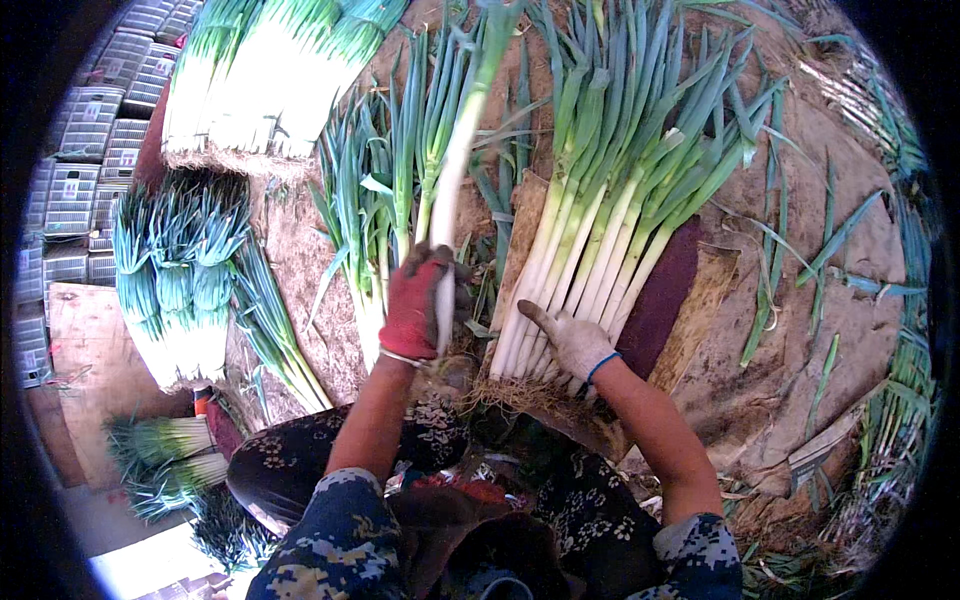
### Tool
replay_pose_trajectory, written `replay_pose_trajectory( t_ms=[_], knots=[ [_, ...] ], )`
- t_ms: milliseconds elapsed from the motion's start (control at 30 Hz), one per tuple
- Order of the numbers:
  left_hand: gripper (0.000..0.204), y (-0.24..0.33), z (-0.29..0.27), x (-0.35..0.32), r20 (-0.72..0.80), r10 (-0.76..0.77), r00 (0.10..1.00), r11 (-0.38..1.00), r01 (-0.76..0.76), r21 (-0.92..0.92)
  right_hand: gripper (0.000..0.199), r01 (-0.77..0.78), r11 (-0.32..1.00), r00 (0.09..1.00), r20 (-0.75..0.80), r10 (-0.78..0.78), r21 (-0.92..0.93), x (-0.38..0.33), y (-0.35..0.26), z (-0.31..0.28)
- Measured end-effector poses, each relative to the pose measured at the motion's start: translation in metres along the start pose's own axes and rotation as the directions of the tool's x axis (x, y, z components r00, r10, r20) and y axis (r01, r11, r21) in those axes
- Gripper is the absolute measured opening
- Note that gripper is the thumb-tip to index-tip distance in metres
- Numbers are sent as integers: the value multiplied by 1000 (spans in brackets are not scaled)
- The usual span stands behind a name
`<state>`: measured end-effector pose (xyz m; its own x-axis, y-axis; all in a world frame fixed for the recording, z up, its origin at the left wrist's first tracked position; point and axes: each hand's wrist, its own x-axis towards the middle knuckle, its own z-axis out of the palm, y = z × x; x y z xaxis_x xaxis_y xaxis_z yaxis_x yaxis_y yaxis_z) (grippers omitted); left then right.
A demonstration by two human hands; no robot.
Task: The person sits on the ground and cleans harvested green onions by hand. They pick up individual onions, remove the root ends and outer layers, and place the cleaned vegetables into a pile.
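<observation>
Sorting seems well under way: at the far left, tied bundles of green onions (180, 290) already lie stacked (more sit above them), while a loose pile (375, 200) waits unsorted on the ground. The left hand (418, 300), in a red glove, is clamped around one long white stalk (455, 170), holding it upright. The right hand (572, 340), in a pale glove, rests spread open on the aligned row of onions (600, 240) lying on boards.
</observation>
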<state>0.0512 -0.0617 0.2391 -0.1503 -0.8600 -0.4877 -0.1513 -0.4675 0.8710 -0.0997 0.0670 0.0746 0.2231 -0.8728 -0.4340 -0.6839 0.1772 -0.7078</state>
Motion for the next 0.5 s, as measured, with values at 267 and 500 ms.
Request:
replay_pose_trajectory(
  t_ms=[267,500],
  knots=[
    [18,-81,29,2,-48,-3,999,918,22,396,72,40,998,999,-21,-41,-49,-8,-13,-14],
    [23,-35,39,-16,67,-70,995,989,61,136,68,27,997,1000,13,-26,-73,-10,-9,-16]
  ],
)
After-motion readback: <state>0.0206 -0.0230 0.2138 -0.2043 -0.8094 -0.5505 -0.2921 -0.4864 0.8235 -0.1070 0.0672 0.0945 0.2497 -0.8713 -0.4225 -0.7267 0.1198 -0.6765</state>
